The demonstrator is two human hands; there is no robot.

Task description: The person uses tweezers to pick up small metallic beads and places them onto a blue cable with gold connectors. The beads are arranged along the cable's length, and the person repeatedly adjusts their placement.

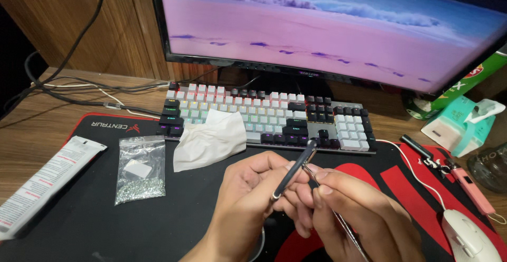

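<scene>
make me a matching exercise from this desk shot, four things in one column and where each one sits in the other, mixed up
Things
1. crumpled tissue
2. clear bag
3. white mouse
4. dark pen-like tool

Places
A. at the far right edge of the mat
B. held between the left hand and right hand
C. lying partly on the keyboard, at its left front
D. flat on the black mat, left of the hands

Pairs: 1-C, 2-D, 3-A, 4-B
</scene>
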